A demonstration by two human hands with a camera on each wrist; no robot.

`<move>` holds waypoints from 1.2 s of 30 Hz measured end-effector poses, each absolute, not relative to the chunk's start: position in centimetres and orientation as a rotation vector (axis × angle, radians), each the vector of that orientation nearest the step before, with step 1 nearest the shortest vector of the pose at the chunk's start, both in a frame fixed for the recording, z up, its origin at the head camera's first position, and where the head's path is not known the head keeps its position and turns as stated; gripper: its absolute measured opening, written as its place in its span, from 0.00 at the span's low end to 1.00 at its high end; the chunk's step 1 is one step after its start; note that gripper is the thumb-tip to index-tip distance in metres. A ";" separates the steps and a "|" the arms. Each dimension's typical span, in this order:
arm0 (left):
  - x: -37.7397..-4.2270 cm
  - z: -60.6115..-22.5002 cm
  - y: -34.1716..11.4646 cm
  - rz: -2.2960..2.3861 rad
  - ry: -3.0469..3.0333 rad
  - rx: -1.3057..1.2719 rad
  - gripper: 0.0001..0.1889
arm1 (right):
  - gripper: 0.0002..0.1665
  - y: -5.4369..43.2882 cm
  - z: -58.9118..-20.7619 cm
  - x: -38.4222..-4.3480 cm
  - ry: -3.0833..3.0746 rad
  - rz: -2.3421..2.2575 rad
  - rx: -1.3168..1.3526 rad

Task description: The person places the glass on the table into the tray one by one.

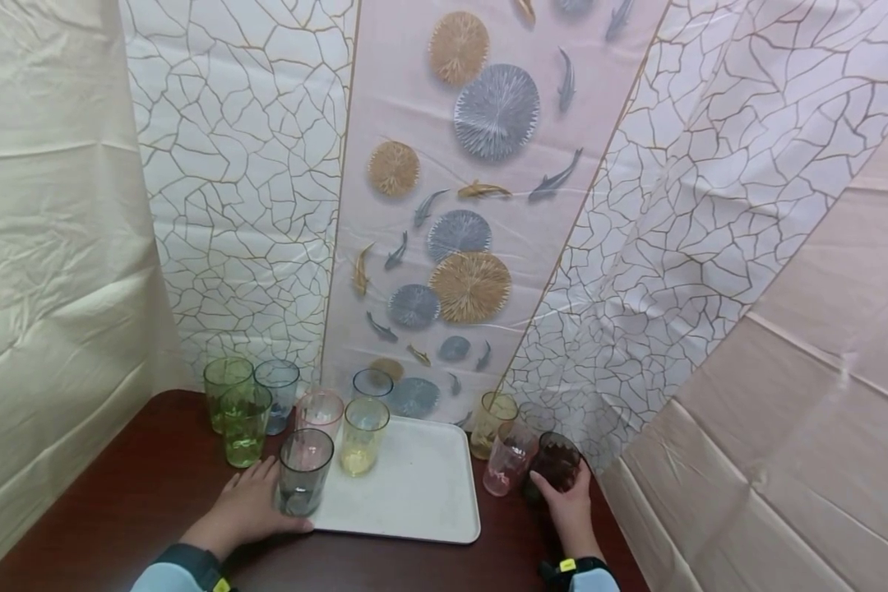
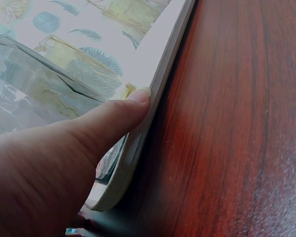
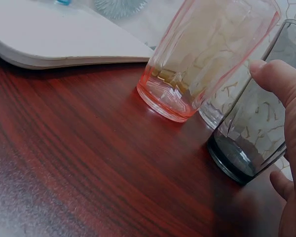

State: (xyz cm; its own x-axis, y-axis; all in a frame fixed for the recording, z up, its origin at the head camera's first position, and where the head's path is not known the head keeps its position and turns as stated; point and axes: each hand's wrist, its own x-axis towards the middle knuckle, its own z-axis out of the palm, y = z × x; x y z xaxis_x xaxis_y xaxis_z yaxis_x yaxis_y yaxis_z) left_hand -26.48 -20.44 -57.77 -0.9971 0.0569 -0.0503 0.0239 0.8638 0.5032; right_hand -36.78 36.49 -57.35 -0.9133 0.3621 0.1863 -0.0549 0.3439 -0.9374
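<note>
Nearest us, at the lower edge of the head view, are pale blue sleeves (image 1: 164, 578) and dark wristbands (image 1: 195, 562) above the table (image 1: 385, 567). Our two hands are well apart. The left hand (image 1: 250, 507) is spread at the near left corner of the tray (image 1: 429, 485), its thumb lying along the rim, just beside the gray glass (image 1: 306, 473); some of its fingers are hidden, and we cannot tell whether they touch that glass. The right hand (image 1: 568, 501) grips the dark glass (image 1: 557, 462), thumb on one side and fingers round the other; that glass is right of the tray, and we cannot tell whether its base touches the wood.

Just left of the dark glass we see the pink glass (image 1: 511, 460) upright on the table, with a clear glass (image 3: 212, 114) behind the two and the amber glass (image 1: 493, 427) further back.

The gray glass stands upright on the tray. Beyond it are the pink-rimmed glass (image 1: 320, 409) and the yellow glass (image 1: 364, 436), then a blue-rimmed glass (image 1: 373, 385). Left of the tray stand two green glasses (image 1: 247, 427) and a blue glass (image 1: 277, 390). Farthest off hangs a patterned cloth (image 1: 237, 164), with fish and round motifs down its middle.
</note>
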 end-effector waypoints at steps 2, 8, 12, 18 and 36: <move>-26.5 -57.7 -20.4 0.801 2.971 0.064 0.77 | 0.69 36.4 -57.2 -37.0 -2.254 1.583 -0.274; -26.3 -57.5 -20.3 0.799 2.964 0.053 0.77 | 0.60 36.4 -57.1 -37.3 -2.283 1.521 -0.294; -26.3 -57.4 -20.3 0.795 2.962 0.046 0.77 | 0.60 36.4 -57.1 -37.4 -2.312 1.495 -0.298; -26.4 -57.4 -20.3 0.801 2.956 0.043 0.77 | 0.60 36.6 -57.3 -37.0 -2.325 1.470 -0.278; -26.6 -57.8 -20.4 0.797 2.971 0.052 0.77 | 0.54 34.7 -55.7 -31.7 -2.268 1.388 -0.175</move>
